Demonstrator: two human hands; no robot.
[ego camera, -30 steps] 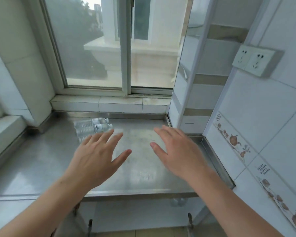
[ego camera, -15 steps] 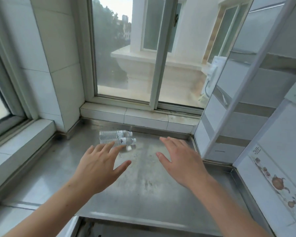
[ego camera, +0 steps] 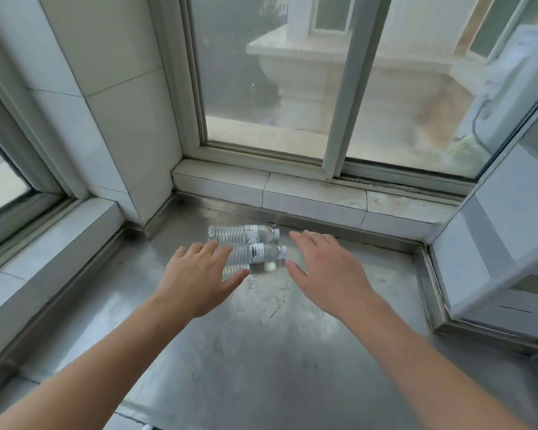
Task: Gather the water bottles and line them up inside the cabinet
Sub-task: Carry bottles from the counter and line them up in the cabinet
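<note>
Bottles: two clear ribbed plastic water bottles with white labels lay on their sides on the steel counter, parallel and touching, caps pointing to my right. The far bottle (ego camera: 241, 233) sat near the back edge of the counter; the near bottle (ego camera: 255, 253) lay just in front of it.
Reflection: a blurred patch below the near bottle looked like its reflection in the steel; I could not tell whether a third bottle lay there.
Left hand: my left hand (ego camera: 199, 273) hovered palm down over the base end of the near bottle, fingers spread and straight, grasping nothing. I could not tell whether the fingertips touched the plastic.
Right hand: my right hand (ego camera: 326, 268) was held out palm down just right of the caps, fingers released and extended, holding nothing.
Counter: the scuffed grey stainless steel countertop (ego camera: 261, 352) ran under both forearms, with a raised lip along the back and sides.
Sill: a white tiled ledge (ego camera: 311, 193) stood behind the bottles.
Window: a pale-framed sliding glass window (ego camera: 336, 88) rose above the ledge.
Panel: a white framed panel (ego camera: 510, 243) stood at the right edge of the counter.
</note>
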